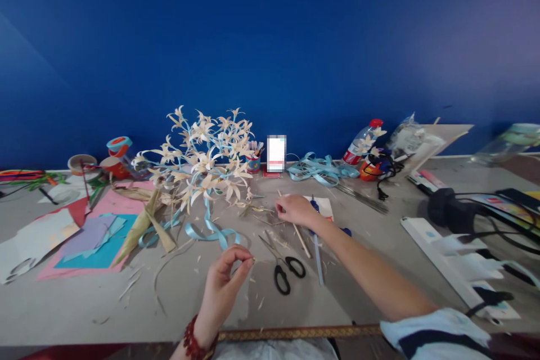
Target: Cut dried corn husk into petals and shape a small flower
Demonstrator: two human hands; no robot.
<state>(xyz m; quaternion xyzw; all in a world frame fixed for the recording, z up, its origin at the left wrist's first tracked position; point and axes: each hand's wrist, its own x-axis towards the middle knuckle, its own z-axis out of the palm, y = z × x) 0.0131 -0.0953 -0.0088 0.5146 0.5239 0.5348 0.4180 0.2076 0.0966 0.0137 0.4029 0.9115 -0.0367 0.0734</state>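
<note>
My left hand (pixel 230 277) is raised over the table's front, thumb and forefinger pinched together on something tiny and pale that I cannot make out. Further out, my right hand (pixel 296 210) reaches to the middle of the table with its fingers curled down; what they hold, if anything, is hidden. Near it lie scraps of dry husk (pixel 253 209) and a thin wooden stick (pixel 301 240). Black-handled scissors (pixel 282 270) lie partly open between my hands. Under my right forearm is a blue glue gun, partly covered, with a whitish glue stick (pixel 318 261).
Cream husk flowers (pixel 205 166) on blue stems stand at the back left, with blue ribbon (pixel 211 234) trailing below. Coloured paper (pixel 99 239) and dry husks (pixel 141 225) lie left. More ribbon (pixel 323 169), a bottle (pixel 358 143) and a power strip (pixel 442 261) are right.
</note>
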